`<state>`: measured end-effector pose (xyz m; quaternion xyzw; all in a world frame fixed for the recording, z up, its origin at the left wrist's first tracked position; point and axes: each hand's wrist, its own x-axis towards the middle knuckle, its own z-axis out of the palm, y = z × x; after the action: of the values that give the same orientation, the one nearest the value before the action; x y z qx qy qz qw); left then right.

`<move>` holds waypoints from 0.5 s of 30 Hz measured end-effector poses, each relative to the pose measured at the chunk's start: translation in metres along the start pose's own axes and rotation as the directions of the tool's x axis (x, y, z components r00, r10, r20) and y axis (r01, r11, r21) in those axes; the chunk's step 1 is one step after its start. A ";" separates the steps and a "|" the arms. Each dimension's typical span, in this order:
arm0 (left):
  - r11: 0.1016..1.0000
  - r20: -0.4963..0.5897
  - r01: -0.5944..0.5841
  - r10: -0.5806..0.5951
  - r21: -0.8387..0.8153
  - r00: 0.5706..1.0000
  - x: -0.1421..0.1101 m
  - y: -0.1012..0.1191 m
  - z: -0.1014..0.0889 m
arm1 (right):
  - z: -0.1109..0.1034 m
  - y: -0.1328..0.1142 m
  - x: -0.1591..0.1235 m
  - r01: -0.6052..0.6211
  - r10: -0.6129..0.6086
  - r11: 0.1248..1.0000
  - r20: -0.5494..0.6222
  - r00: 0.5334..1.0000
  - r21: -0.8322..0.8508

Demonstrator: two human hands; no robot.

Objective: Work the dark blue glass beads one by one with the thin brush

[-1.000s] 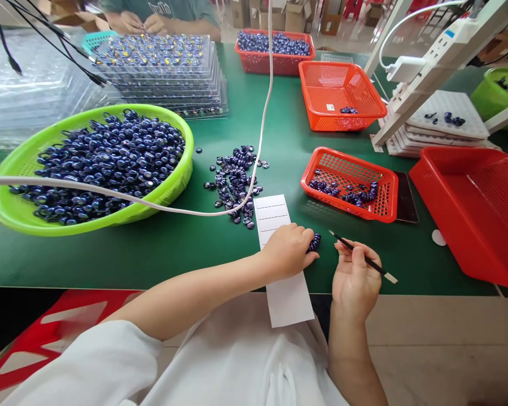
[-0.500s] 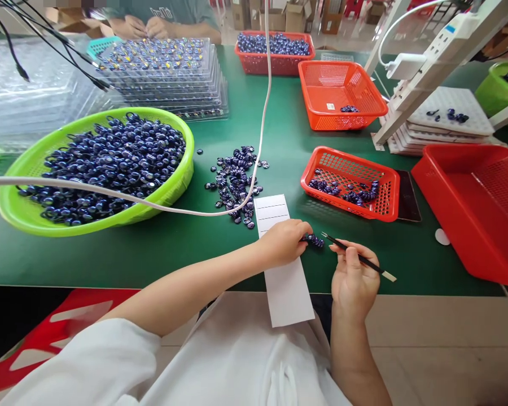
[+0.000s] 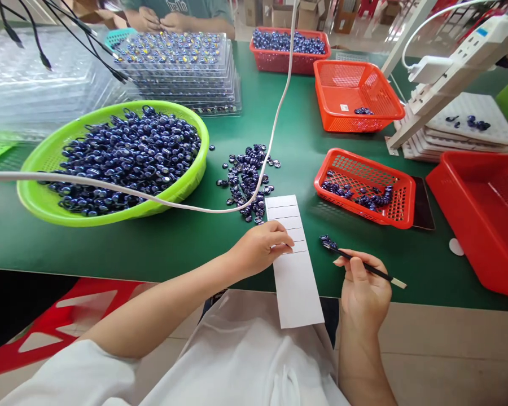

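My left hand [image 3: 262, 247] hovers over a long white card strip [image 3: 298, 290] crossed by several thin dark lines. Its thumb and fingers are pinched together, and what they hold, if anything, is hidden. In my right hand [image 3: 366, 287] are black tweezers [image 3: 370, 268] with a pale end, pointing left. Their tips meet a small row of shiny dark-blue pieces [image 3: 328, 242] on the green table, just right of the card. A loose heap of similar dark-blue pieces [image 3: 248, 175] lies beyond the card's far end.
A green basket [image 3: 29, 197] heaped with dark-blue looped pieces stands left. Red baskets [image 3: 364, 220] [image 3: 322, 121] and a red bin [image 3: 461, 225] are right. A white cable [image 3: 275, 132] hangs across the table. Stacked clear trays [image 3: 232, 101] and another person's hands [image 3: 165, 21] are at the back.
My left hand has moved left, off the small row of pieces and over the card. The tweezers' tips have reached that row. The whole view has shifted slightly.
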<state>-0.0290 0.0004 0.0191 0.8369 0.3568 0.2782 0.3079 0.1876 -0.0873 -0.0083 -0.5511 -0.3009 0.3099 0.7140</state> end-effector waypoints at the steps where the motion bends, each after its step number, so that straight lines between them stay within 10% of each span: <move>1: 1.000 -0.025 -0.011 0.011 0.004 1.000 -0.006 -0.004 -0.002 | 0.000 -0.002 -0.003 -0.003 0.003 0.999 0.015 1.000 -0.041; 9: 0.997 -0.027 -0.031 0.033 0.068 0.999 -0.034 -0.021 -0.012 | 0.026 -0.015 -0.017 -0.099 0.289 0.883 0.366 0.885 -0.460; 15: 0.961 0.110 -0.154 0.132 0.231 0.985 -0.037 -0.025 -0.011 | 0.040 -0.010 -0.017 -0.047 0.324 0.824 0.401 0.857 -0.565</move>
<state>-0.0691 -0.0101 -0.0005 0.9036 0.3114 0.2155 0.2005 0.1476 -0.0783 0.0084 -0.6610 -0.4855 0.4104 0.3987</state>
